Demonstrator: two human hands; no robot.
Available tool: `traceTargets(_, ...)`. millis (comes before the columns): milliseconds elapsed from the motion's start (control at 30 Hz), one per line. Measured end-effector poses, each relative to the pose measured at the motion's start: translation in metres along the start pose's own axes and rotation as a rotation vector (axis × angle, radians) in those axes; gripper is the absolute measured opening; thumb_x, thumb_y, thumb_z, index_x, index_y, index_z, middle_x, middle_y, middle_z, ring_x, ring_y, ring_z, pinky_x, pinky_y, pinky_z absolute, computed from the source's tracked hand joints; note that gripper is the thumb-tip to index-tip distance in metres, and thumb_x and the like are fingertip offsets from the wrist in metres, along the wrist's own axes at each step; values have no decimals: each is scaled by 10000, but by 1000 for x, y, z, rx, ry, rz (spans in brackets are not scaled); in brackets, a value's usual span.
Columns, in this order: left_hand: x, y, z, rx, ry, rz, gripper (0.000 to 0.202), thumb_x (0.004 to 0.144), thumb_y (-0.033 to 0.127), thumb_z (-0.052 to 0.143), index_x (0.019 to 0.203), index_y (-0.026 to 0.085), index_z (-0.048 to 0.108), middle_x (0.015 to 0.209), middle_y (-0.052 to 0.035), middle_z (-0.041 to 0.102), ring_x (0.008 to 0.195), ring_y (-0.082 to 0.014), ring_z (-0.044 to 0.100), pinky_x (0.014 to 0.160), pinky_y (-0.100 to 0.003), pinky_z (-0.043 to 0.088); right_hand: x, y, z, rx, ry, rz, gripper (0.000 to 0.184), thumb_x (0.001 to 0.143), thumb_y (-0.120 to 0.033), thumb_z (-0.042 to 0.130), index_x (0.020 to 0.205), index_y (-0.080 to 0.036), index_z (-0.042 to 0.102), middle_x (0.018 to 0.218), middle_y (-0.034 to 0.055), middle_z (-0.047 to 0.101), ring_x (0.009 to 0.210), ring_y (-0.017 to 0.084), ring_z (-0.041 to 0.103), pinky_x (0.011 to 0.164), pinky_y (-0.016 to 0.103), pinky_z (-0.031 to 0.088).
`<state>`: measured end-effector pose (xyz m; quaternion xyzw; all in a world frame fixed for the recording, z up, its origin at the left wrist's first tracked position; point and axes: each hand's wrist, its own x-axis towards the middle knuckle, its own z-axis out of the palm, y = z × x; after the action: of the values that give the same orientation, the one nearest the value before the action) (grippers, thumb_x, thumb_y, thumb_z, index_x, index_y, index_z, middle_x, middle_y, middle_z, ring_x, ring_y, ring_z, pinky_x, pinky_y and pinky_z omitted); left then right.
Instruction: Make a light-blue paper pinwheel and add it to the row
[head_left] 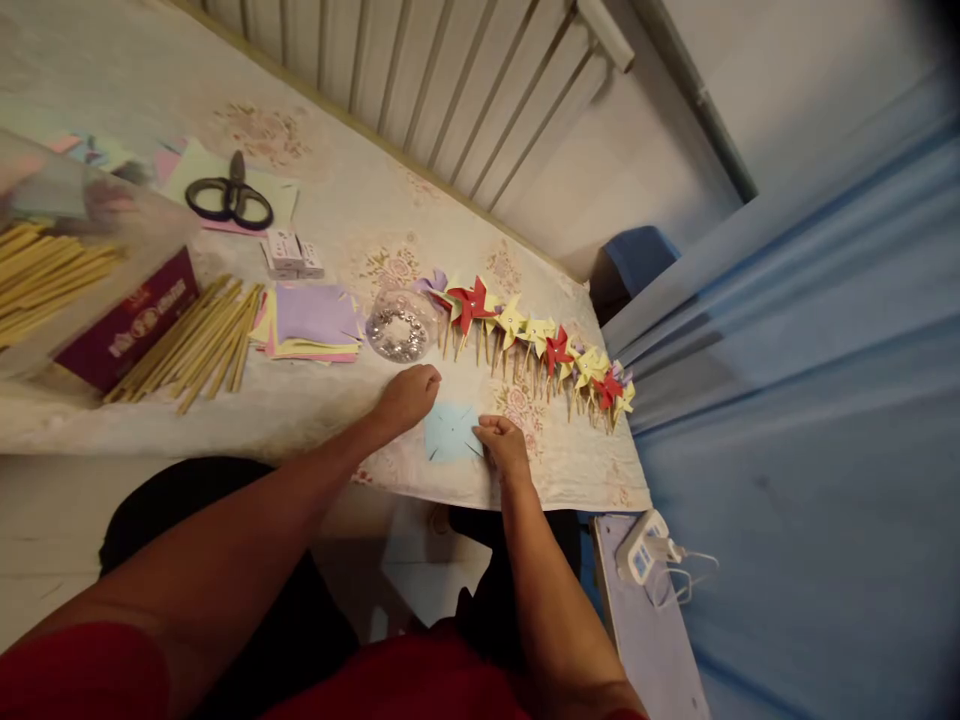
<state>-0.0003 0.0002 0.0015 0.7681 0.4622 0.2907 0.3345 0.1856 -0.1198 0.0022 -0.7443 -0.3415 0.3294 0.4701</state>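
A light blue paper square (448,434) with cuts from its corners lies flat near the table's front edge. My left hand (409,395) rests closed at its upper left corner, fingers curled. My right hand (501,442) is closed at the square's right edge, pinching a corner of it. Just behind the square stands a row of finished paper pinwheels (536,345) in red, yellow and purple on short sticks. A clear round dish (399,325) of small shiny bits sits left of the row.
A stack of coloured paper squares (311,322), a pile of wooden sticks (199,345), a dark red box (127,320), black scissors (229,198) and small white boxes (291,252) lie to the left. A power strip (643,548) sits on a ledge at the right.
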Motion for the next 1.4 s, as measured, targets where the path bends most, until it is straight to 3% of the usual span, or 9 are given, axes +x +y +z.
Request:
traceTargets(133, 2, 1, -3, -72, 39, -62, 216, 844, 186, 487, 896, 181, 696, 946, -75, 743, 896, -213, 659, 850, -329, 501, -8, -9, -3, 122, -24, 67, 331, 556, -366, 791, 811, -197, 666, 431, -129, 370, 378, 60, 270, 387, 217, 198)
traceTargets(400, 1, 4, -7, -198, 64, -113, 156, 843, 239, 506, 840, 186, 652, 854, -51, 729, 833, -199, 658, 793, -312, 500, -17, -40, -15, 190, 23, -5, 328, 554, -358, 788, 796, -196, 637, 437, -134, 385, 365, 41, 250, 372, 205, 161)
traceTargets(633, 0, 6, -5, -604, -6, -283, 177, 886, 325, 531, 802, 182, 592, 772, -32, 683, 785, -190, 677, 740, -304, 539, -20, -64, -20, 258, 49, -77, 310, 579, -331, 776, 814, -189, 630, 466, -123, 429, 371, 36, 242, 379, 212, 146)
traceTargets(733, -1, 9, -6, -906, -120, -436, 259, 933, 404, 536, 841, 165, 580, 801, -65, 689, 769, -192, 685, 786, -336, 557, -24, -73, -18, 293, 70, -128, 307, 597, -327, 773, 827, -189, 624, 492, -118, 453, 379, 34, 258, 387, 211, 160)
traceTargets(800, -3, 11, -8, -1144, -282, -495, 408, 939, 544, 523, 914, 144, 598, 870, -114, 711, 801, -213, 700, 814, -365, 561, -26, -77, -15, 319, 97, -166, 305, 616, -332, 767, 840, -192, 616, 511, -114, 473, 388, 34, 272, 396, 207, 172)
traceTargets(933, -9, 15, -9, -1493, -597, -413, 679, 840, 741, 543, 1046, 103, 649, 1022, -192, 729, 916, -275, 711, 811, -389, 563, -27, -77, -5, 364, 136, -200, 300, 641, -330, 764, 857, -192, 608, 512, -124, 458, 393, 36, 290, 410, 200, 185)
traceTargets(1067, -14, 17, -8, -1554, -563, -318, 506, 741, 480, 811, 1052, 103, 681, 992, -151, 753, 881, -255, 718, 788, -348, 565, -26, -67, 4, 355, 141, -188, 281, 651, -315, 763, 853, -183, 619, 489, -129, 441, 397, 42, 311, 419, 198, 201)
traceTargets(1167, -15, 18, -7, -1516, -546, -298, 459, 674, 292, 873, 1045, 92, 692, 942, -126, 761, 814, -226, 718, 790, -334, 563, -26, -61, 7, 333, 168, -167, 282, 646, -315, 762, 852, -180, 624, 501, -121, 474, 402, 45, 329, 423, 199, 216)
traceTargets(1400, -15, 19, -8, -1512, -508, -299, 494, 605, 309, 908, 1000, 102, 696, 852, -95, 755, 762, -218, 715, 739, -327, 564, -25, -58, 9, 334, 121, -137, 314, 599, -296, 802, 847, -173, 653, 548, -92, 570, 480, 63, 458, 513, 200, 369)
